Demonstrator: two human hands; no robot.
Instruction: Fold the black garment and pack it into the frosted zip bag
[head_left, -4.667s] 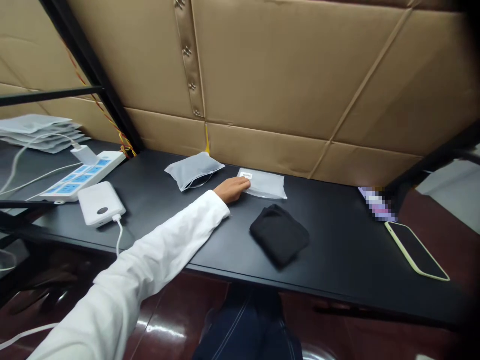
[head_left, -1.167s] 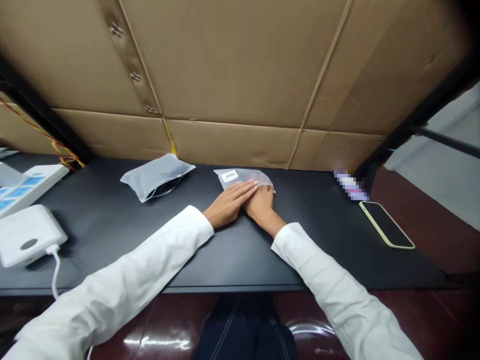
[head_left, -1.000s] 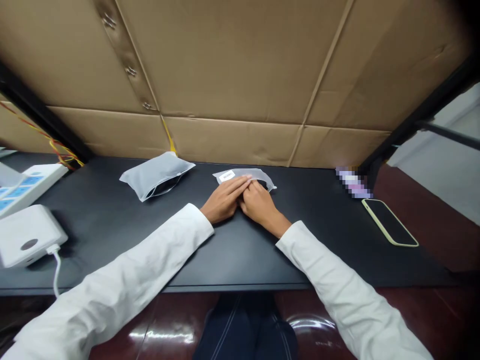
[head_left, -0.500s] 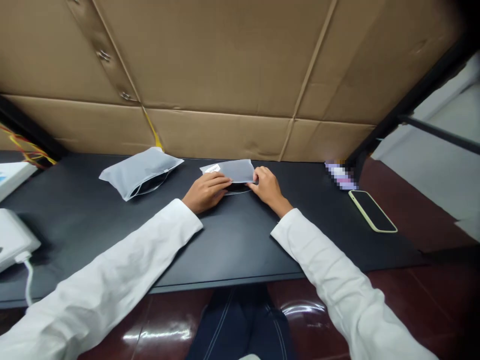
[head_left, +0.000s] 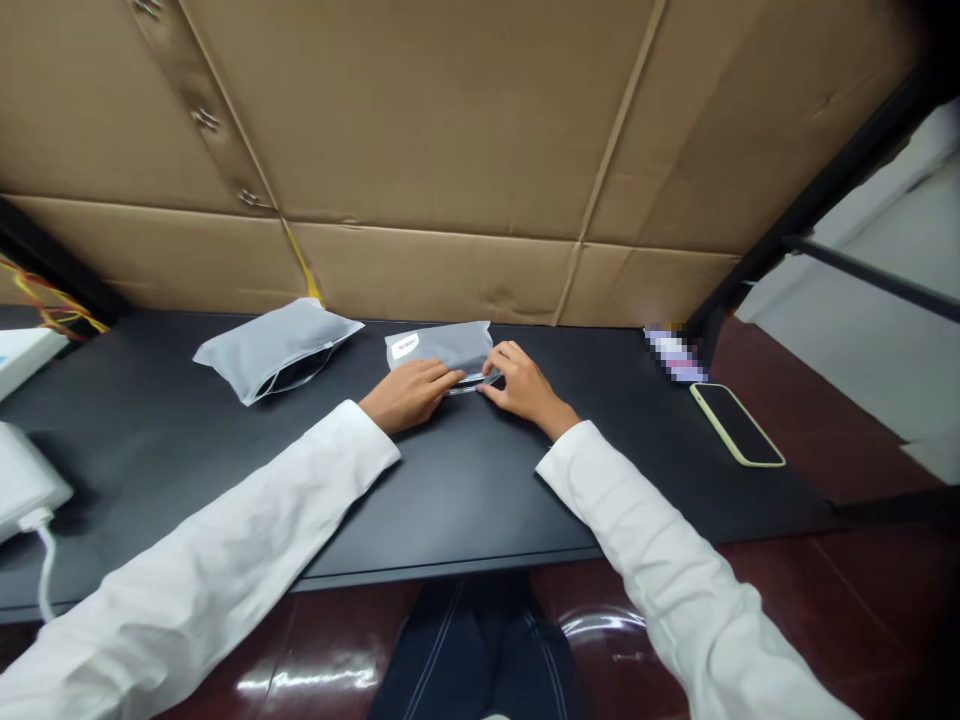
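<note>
A frosted zip bag with a small white label lies on the black table in front of me. My left hand grips its near edge at the left, fingers over the top and thumb hidden. At the right end of the same edge, my right hand pinches the opening strip between thumb and fingers. The two lips of the opening are close together between my hands. A second frosted zip bag, bulging and with its mouth gaping, rests to the left, apart from my hands.
A phone in a pale case lies at the right beside a blurred-out purple item. White boxy devices, one with a cable, stand at the left edge. Cardboard walls the back of the black table.
The bag's opening, gaping and dark before, has narrowed to nearly flat. Bag and hands sit slightly further left in view, and my right hand's pinch has come down to the near lip.
</note>
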